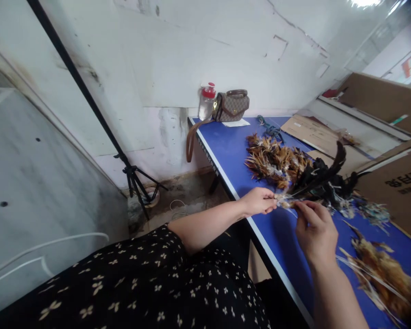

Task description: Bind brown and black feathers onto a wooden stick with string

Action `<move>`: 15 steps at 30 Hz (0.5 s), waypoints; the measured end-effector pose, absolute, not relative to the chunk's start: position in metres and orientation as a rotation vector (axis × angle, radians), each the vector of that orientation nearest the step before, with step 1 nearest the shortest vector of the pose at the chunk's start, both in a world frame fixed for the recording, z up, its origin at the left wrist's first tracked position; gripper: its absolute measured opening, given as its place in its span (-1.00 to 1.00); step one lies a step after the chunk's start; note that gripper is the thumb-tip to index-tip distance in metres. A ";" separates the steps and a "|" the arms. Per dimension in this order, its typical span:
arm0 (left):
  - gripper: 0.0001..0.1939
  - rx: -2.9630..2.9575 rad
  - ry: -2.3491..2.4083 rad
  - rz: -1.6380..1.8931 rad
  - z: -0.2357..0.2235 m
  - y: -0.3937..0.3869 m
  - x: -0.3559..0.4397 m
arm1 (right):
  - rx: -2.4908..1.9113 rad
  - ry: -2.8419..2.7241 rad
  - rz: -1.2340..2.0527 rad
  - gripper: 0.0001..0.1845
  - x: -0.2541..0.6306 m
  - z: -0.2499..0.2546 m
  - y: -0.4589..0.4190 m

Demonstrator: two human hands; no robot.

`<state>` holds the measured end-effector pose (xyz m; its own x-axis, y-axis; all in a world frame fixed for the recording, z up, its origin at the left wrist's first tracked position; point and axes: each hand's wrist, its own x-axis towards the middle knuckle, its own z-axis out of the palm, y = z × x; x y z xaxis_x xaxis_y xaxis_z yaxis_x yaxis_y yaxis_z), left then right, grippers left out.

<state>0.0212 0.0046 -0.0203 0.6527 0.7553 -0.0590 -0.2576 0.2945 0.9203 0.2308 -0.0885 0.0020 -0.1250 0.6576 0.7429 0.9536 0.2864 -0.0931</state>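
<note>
Over the near edge of the blue table (281, 237), my left hand (259, 201) is closed, thumb and fingertips pinching the pale quill ends of feathers. My right hand (317, 230) is also closed in a pinch, on light fluff at the other side of the same feathers. A long black feather (324, 177) rises to the right from between my hands. Behind them lies a heap of brown feathers (274, 157). Black feathers (329, 192) are piled beside it. Golden-brown feathers (383, 262) with pale quills lie right of my right forearm.
At the table's far end stand a clear bottle with a red cap (207, 101) and a patterned handbag (233, 106), its strap hanging over the edge. Cardboard (311, 132) and a cardboard box (393, 187) border the right side. A black tripod (130, 169) stands on the floor left.
</note>
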 end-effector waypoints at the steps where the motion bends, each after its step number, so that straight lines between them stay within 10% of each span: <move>1: -0.80 1.075 0.524 0.697 -0.020 0.000 0.024 | -1.430 -1.907 -0.573 -0.66 0.224 0.004 -0.094; 10: -0.95 0.939 0.335 0.632 -0.036 -0.010 0.038 | -1.354 -2.088 -0.693 -0.46 0.223 -0.002 -0.108; 15: -0.61 0.944 0.320 0.662 -0.038 -0.014 0.035 | -1.372 -2.092 -0.715 -0.48 0.212 -0.005 -0.108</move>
